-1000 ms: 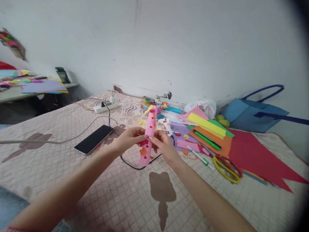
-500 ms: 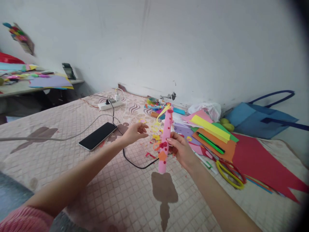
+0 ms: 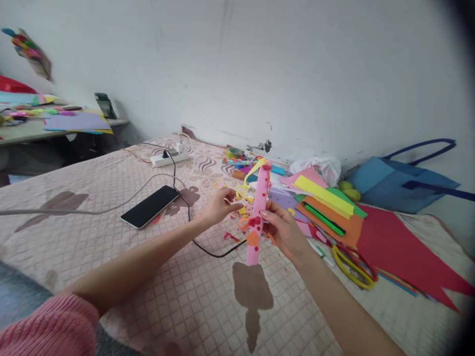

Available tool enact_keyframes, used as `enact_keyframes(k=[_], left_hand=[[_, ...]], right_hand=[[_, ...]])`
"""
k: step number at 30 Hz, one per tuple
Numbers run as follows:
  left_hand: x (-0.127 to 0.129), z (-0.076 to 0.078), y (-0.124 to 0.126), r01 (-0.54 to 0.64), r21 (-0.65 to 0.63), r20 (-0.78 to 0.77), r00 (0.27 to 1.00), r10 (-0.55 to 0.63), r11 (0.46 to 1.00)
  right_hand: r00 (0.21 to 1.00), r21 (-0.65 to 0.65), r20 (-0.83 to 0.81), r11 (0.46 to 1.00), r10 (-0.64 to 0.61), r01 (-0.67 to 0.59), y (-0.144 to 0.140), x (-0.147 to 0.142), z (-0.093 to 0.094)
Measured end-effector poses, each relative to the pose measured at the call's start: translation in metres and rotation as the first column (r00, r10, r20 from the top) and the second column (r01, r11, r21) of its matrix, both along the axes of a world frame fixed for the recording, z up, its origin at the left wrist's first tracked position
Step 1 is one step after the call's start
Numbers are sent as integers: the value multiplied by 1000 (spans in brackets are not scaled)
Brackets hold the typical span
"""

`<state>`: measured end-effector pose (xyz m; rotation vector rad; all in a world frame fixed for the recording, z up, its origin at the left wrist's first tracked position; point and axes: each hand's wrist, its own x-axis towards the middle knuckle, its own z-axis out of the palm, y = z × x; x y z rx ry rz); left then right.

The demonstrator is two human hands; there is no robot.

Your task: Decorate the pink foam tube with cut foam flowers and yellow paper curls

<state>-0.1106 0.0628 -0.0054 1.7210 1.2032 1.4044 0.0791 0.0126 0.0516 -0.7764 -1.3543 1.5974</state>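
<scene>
My right hand point(image 3: 282, 230) grips a pink paper tube point(image 3: 259, 207) and holds it almost upright above the bed. Red dots and an orange flower shape are stuck on the tube, and a yellow paper strip point(image 3: 252, 173) curls from its top. My left hand point(image 3: 219, 206) is just left of the tube, fingers pinched together near small paper scraps point(image 3: 241, 210); whether it holds a scrap I cannot tell. Loose cut-outs lie on the cover below both hands.
A black phone point(image 3: 150, 206) with a cable lies left of my hands, a white power strip point(image 3: 169, 158) behind it. Coloured paper sheets point(image 3: 326, 202), pens, yellow-handled scissors point(image 3: 351, 269) and a blue bag point(image 3: 401, 180) fill the right side. A desk with papers point(image 3: 55, 123) stands far left.
My left hand let go of the tube, moved away to the left, then came back toward it. My right hand kept the tube and carried it slightly right and more upright.
</scene>
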Motion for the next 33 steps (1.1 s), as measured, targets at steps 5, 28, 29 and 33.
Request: enact_keyframes(k=[5, 28, 29, 33], left_hand=[[3, 8, -5, -9, -31, 58, 998, 11, 999], [-18, 48, -75, 473, -418, 748, 664, -2, 775], [-19, 47, -75, 462, -429, 731, 682, -2, 776], [-28, 37, -67, 246, -447, 558, 828, 53, 860]], right_hand=[[1000, -1, 1, 1000, -2, 2, 2, 1, -2], [970, 134, 167, 979, -177, 156, 23, -32, -34], [970, 131, 165, 979, -176, 156, 22, -33, -34], [973, 102, 155, 982, -172, 157, 21, -35, -32]])
